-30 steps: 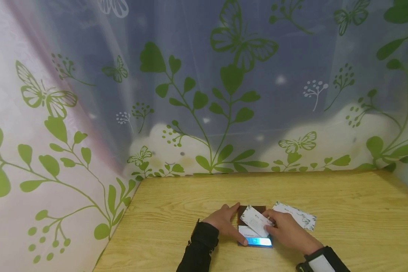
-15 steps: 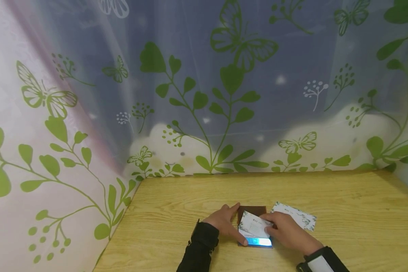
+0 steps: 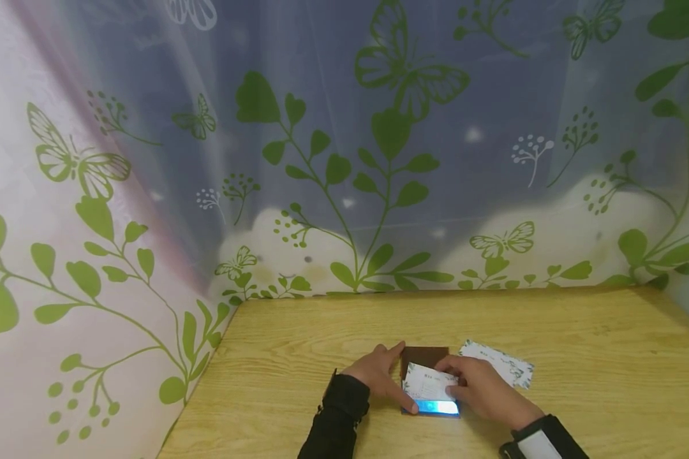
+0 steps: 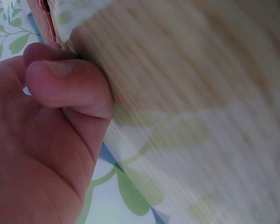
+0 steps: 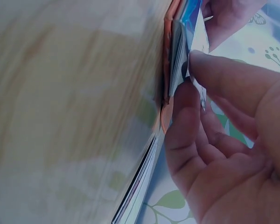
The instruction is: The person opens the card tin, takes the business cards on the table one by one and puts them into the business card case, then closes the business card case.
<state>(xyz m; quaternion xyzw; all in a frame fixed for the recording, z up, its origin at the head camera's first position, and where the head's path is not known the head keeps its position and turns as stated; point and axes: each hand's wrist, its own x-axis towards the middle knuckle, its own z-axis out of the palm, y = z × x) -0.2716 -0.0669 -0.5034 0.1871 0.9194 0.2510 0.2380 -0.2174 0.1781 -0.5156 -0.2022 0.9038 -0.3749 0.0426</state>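
Observation:
A brown card holder (image 3: 427, 356) with a shiny blue strip (image 3: 436, 407) along its near end lies on the wooden table. My left hand (image 3: 373, 376) holds it at the left side, thumb on the near corner and index finger at the far corner. Its other fingers curl in the left wrist view. My right hand (image 3: 485, 386) pinches a white leaf-printed card (image 3: 427, 382) by its right edge, over the holder just behind the strip. Side-on, the right wrist view shows stacked cards (image 5: 178, 58) in the holder. Whether the pinched card's near edge is tucked in cannot be told.
Beyond my right hand more white leaf-printed cards (image 3: 502, 363) lie on the table (image 3: 298, 338); from the side they form a stack. A curtain with green leaves and butterflies (image 3: 344, 159) hangs behind the table and along its left side.
The pinched card has turned from a slant to nearly square with the holder and shifted down toward the blue strip. My left hand and the card stack have stayed put.

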